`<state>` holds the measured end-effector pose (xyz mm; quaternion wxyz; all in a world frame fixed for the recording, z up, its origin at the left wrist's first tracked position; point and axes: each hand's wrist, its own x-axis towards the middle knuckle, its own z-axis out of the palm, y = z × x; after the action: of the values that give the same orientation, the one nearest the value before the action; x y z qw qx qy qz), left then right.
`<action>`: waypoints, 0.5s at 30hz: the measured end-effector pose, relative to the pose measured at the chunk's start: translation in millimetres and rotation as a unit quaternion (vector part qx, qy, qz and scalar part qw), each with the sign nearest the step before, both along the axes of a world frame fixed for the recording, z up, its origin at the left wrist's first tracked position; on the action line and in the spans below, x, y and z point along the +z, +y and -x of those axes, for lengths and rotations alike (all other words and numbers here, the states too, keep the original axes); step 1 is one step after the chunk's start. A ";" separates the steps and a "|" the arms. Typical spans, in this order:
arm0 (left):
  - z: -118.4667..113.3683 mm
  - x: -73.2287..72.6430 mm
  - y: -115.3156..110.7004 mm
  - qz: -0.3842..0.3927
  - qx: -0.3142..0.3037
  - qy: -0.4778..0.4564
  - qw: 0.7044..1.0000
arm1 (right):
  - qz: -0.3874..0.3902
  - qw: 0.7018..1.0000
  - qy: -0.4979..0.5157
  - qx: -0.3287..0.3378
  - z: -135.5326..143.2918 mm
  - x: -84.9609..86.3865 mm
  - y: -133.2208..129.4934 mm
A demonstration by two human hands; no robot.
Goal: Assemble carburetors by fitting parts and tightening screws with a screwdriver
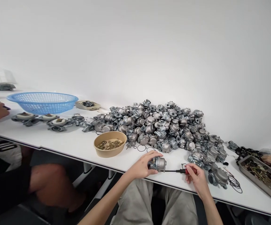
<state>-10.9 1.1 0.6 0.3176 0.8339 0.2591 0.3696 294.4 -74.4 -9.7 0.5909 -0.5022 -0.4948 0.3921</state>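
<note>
The left hand (143,165) holds a metal carburetor-like part (160,163) between thumb and fingers, near the front edge of the white table (76,144), probably to keep it steady against the screwdriver (180,171); the right hand (197,178) pinches the tool's red end and keeps the shaft nearly level, pointing to the part's lower side, though whether its tip touches cannot be told. The part lies between both hands, within the left one's grasp; the heap of similar parts (149,128) and the tan bowl (109,152) stand beyond, perhaps for easy reaching.

Grey carburetor (160,163) — red-handled screwdriver (180,171) at edge.
</note>
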 end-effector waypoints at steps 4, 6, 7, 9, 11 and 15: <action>0.5 1.1 -2.4 -0.007 0.010 0.014 1.000 | -0.024 0.999 -0.037 0.016 0.5 0.8 -3.7; 0.1 1.2 -3.9 -0.009 0.013 0.020 1.000 | -0.034 0.999 -0.033 0.028 -1.5 -1.2 -4.9; -0.4 1.2 -4.7 -0.008 0.016 0.024 1.000 | -0.035 0.999 -0.027 0.027 -2.4 -2.5 -5.1; -1.4 1.2 -5.9 -0.002 0.021 0.031 0.999 | -0.036 0.999 -0.021 0.017 -3.2 -4.9 -4.5; -2.5 1.2 -6.6 0.001 0.025 0.034 0.999 | -0.030 0.999 -0.028 0.007 -3.1 -6.2 -2.7; -3.9 0.8 -6.8 -0.008 0.033 0.034 0.999 | -0.020 0.998 -0.064 0.007 -1.1 -4.1 -1.1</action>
<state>-7.0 -5.7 1.3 0.2896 0.8394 0.2945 0.3533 295.4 -75.5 -13.8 0.5650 -0.5109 -0.5428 0.3537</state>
